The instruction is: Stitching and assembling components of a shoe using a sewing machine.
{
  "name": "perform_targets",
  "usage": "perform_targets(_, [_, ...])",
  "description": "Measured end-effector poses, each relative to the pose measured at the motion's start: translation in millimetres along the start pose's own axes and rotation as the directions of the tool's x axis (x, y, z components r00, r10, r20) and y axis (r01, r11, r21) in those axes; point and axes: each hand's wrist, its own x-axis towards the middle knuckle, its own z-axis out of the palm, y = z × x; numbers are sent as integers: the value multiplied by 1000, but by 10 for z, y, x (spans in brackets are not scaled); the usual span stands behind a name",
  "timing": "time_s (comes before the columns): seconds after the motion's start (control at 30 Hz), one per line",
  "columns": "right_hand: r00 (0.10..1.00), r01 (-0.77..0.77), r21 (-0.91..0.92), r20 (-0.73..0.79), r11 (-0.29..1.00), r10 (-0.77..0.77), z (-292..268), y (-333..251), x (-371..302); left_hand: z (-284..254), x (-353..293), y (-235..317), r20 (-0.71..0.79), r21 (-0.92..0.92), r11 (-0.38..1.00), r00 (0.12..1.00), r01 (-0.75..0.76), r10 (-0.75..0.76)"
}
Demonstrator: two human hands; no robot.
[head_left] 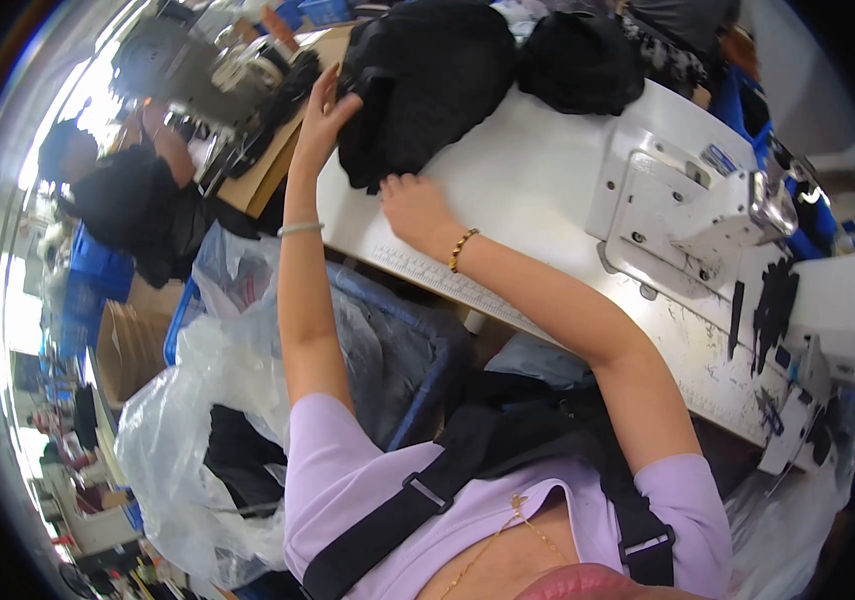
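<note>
A large dark bundle of black cloth (pixel 432 75) lies on the far left of the white sewing table (pixel 547 160). Along its left side reaches my left hand (pixel 322 125), thumb and fingers apart, the thumb against or close to the cloth. My right hand (pixel 417 210) rests low over the tabletop at the bundle's near edge. Its fingers are curled, and a bit of black cloth shows at their tips. A second, smaller black cloth pile (pixel 580 62) sits to the right of the bundle.
A white sewing machine (pixel 687 215) stands on the table's right side. A printed ruler strip (pixel 437 275) runs along the near edge. Below left is a blue crate (pixel 437 345) with clear plastic bags (pixel 197 390). Another person (pixel 137 200) is at far left, near a grey machine (pixel 172 65).
</note>
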Motion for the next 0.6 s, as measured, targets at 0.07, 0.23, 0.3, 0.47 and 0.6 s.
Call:
perform_targets(0.07, [998, 36, -52, -50, 998, -39, -85, -39, 49, 52, -16, -39, 149, 367, 910, 978, -194, 148])
perform_targets(0.23, [968, 247, 137, -83, 959, -238, -393, -9, -302, -33, 8, -7, -40, 456, 866, 968, -205, 249])
perform_targets(0.3, [963, 269, 193, -53, 943, -264, -627, 262, -685, 196, 23, 136, -143, 655, 700, 863, -284, 484])
perform_targets(0.47, [990, 134, 177, 19, 975, -139, -1250, 828, -1476, 1499, 111, 1005, 213, 611, 423, 654, -669, 726])
perform_targets(0.6, [999, 48, 280, -1, 959, -50, -1512, 1012, -1780, 2366, 431, 918, 505, 617, 194, 572, -763, 646])
